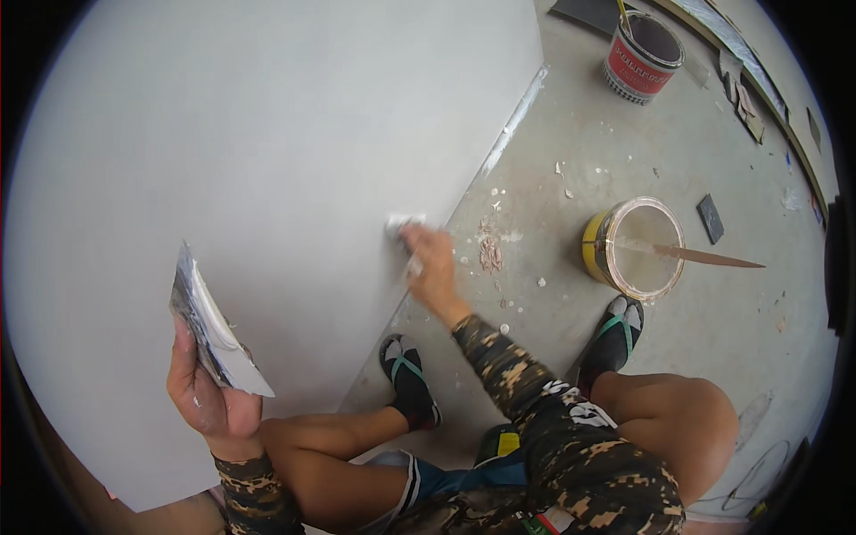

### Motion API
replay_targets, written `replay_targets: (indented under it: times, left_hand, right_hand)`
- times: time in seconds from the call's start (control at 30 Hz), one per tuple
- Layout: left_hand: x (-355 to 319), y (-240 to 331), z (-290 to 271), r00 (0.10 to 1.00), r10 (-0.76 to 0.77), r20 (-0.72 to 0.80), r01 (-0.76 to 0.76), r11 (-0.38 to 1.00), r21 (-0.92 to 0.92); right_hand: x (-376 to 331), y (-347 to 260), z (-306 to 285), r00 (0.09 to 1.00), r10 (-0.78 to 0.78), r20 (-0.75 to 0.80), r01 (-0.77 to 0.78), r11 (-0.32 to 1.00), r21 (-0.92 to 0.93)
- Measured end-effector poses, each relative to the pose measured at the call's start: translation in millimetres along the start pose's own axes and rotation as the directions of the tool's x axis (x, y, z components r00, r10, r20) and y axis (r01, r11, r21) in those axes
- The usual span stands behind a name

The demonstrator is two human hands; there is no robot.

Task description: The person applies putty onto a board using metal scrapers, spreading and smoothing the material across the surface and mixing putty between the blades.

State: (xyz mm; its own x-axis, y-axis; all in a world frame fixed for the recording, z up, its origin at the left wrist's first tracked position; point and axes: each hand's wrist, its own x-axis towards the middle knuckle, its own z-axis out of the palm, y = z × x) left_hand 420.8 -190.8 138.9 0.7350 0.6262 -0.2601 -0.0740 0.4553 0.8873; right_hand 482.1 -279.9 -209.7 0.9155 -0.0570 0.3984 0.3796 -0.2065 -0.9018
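Observation:
My left hand [209, 397] is closed on a flat metal putty plate [234, 367], tilted up in front of the white wall panel [276, 143]. A thick ridge of white putty [210, 308] lies along the plate. Low on the panel, close to its bottom edge, my right hand [432, 263] grips a small putty knife [406, 222]. Its whitish blade appears to rest on the panel. Fingers and slight motion blur hide most of the handle. White smears [515, 120] run along the panel's lower edge farther off.
Beside my right foot stands a yellow bucket [593, 241] with a wooden stick [713, 258] across its rim. A red-labelled can [637, 71] is at the far right. A dark flat block [711, 219] and putty scraps [489, 253] lie on the grey floor [553, 178].

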Motion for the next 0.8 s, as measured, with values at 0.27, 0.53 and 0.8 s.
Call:
replay_targets:
  times: [0.27,0.53,0.8]
  left_hand:
    - [2.0,0.9,-10.1,0.996,-0.056,0.069,0.058,0.998,-0.033]
    - [-0.7,-4.1,-9.6,0.995,-0.077,0.070,0.078,0.997,-0.009]
    - [5.7,8.5,-21.4,0.931,-0.136,0.337,0.102,0.988,0.117]
  right_hand:
    - [-128.1,11.5,7.0,0.959,0.140,0.248,-0.137,0.990,-0.029]
    - [5.0,61.5,-4.8,0.856,0.478,-0.197,-0.460,0.878,0.129]
    - [-120.0,-11.1,49.0,0.935,0.333,0.124,-0.348,0.929,0.125]
